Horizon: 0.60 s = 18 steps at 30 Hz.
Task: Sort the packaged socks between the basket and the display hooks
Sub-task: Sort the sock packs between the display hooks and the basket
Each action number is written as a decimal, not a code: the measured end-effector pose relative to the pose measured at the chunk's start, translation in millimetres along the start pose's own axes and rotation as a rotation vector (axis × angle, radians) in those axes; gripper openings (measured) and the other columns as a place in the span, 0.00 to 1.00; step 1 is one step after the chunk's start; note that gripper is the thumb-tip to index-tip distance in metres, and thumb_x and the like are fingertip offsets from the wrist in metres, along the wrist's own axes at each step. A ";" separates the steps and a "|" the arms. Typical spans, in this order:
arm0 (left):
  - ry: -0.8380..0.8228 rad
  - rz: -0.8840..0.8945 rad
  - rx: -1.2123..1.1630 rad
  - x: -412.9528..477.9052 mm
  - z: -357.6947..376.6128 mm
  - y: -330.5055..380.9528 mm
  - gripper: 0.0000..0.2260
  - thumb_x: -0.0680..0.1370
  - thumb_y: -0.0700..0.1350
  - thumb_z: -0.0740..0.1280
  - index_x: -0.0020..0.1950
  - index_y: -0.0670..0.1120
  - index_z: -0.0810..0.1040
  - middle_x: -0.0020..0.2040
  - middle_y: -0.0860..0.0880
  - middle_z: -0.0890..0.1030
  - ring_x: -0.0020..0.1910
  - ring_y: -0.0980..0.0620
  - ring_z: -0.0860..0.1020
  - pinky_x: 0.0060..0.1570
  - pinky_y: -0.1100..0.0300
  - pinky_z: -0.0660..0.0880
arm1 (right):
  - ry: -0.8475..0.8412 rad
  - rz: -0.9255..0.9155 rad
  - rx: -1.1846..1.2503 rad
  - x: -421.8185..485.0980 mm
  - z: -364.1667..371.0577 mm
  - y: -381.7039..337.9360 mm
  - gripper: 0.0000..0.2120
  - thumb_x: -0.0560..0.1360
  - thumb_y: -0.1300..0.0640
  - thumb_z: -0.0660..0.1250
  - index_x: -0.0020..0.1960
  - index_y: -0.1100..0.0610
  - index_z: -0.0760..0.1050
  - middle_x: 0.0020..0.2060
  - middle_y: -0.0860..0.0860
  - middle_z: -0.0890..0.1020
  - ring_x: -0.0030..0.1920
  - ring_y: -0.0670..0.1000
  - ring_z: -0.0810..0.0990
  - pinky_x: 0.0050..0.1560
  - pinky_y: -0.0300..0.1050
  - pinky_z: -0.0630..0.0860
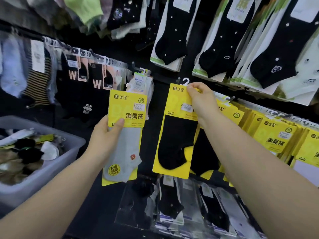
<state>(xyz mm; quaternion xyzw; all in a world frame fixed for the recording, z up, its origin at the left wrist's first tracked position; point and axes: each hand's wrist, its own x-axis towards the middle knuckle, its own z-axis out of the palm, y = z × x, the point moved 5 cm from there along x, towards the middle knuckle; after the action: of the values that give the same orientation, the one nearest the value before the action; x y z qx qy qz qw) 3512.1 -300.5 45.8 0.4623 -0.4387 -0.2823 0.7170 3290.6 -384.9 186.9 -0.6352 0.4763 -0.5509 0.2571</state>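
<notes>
Lower edge of the display wall: clear plastic bags of black and grey socks (170, 204) hang in a close row beneath both forearms.
Basket: a grey translucent plastic basket (34, 183) sits at the left edge of view and holds loose sock packs in white, black and yellow. A bare dark strip separates its right corner from the left hand.
Left hand: the left hand (103, 138) grips a grey sock pack on a yellow card (127, 140) by its left edge, thumb over the header's lower left corner.
Grey pack's lie: long axis near upright, header up, toe down and left, held in front of the wall.
Grey pack's writing: "达足", a round "SGS" badge, "消臭袜", a price sticker, and a round yellow sticker "无骨缝合" at the toe.
Open room: a narrow strip of bare black wall lies between the two held packs.
Right hand: the right hand (202, 102) pinches the header's upper right corner of a black sock pack on a yellow card (174, 138), just below its white plastic hanger (185, 81).
Black pack's lie: long axis upright, bottom leaning slightly left, hanger up. The hanger is just beside a black display peg (178, 79); whether it is hooked cannot be told.
Right row: overlapping yellow-card packs (276, 135) carry the same "达足" and "消臭袜".
Behind the grey pack: a pale pack marked "TuYaYa" (140, 81).
Far left: black and peach packs with a large "W" (82, 73).
Top edge: black dotted socks on white-and-green cards (172, 40).
</notes>
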 end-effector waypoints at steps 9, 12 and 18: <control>-0.082 -0.051 -0.023 0.2 -5.8 -3.8 0.03 0.79 0.51 0.65 0.49 0.57 0.78 0.45 0.58 0.85 0.44 0.56 0.84 0.42 0.57 0.77 | -0.020 -0.050 -0.183 24.2 32.2 0.5 0.05 0.79 0.54 0.62 0.48 0.52 0.75 0.37 0.47 0.75 0.31 0.43 0.69 0.26 0.34 0.68; -0.130 -0.076 -0.037 -2.7 4.6 -2.5 0.04 0.79 0.50 0.65 0.48 0.57 0.79 0.45 0.58 0.85 0.44 0.57 0.84 0.40 0.59 0.76 | 0.041 -0.010 -0.185 26.3 29.1 4.0 0.07 0.78 0.56 0.63 0.55 0.55 0.76 0.49 0.51 0.77 0.42 0.47 0.75 0.46 0.44 0.76; -0.233 -0.067 -0.098 -8.2 24.2 7.1 0.06 0.80 0.49 0.63 0.54 0.58 0.77 0.46 0.59 0.85 0.44 0.60 0.84 0.36 0.68 0.78 | -0.023 -0.160 -0.140 -22.7 29.1 -5.7 0.10 0.76 0.46 0.64 0.54 0.50 0.72 0.55 0.49 0.75 0.51 0.38 0.76 0.47 0.39 0.72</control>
<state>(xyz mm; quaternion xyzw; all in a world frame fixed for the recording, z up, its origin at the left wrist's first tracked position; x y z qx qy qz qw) 3486.8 -300.9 53.8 0.4051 -0.4892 -0.3792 0.6729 3321.3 -368.2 173.9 -0.6939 0.4585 -0.5276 0.1729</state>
